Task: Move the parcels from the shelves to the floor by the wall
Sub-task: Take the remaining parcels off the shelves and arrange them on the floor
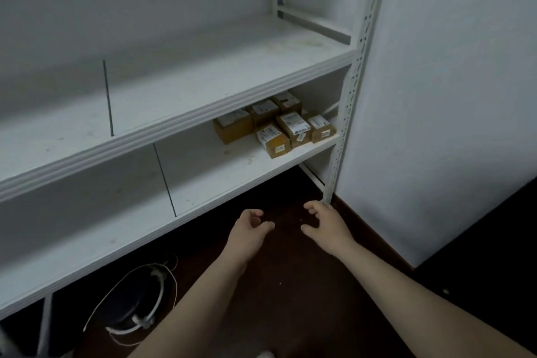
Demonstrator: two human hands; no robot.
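Below the lower shelf (pixel 218 174), left hand (pixel 247 229) and right hand (pixel 323 224) are hovering empty, fingers loosely curled. Parcels (pixel 279 125) are sitting at its far right end. Likely reaching in next, gripping one box.

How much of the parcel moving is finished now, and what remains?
Done: the upper shelf is bare. In hand: nothing; left hand and right hand are empty above the floor. Left: the parcels clustered at the right end of the lower shelf; none lies on the visible floor.
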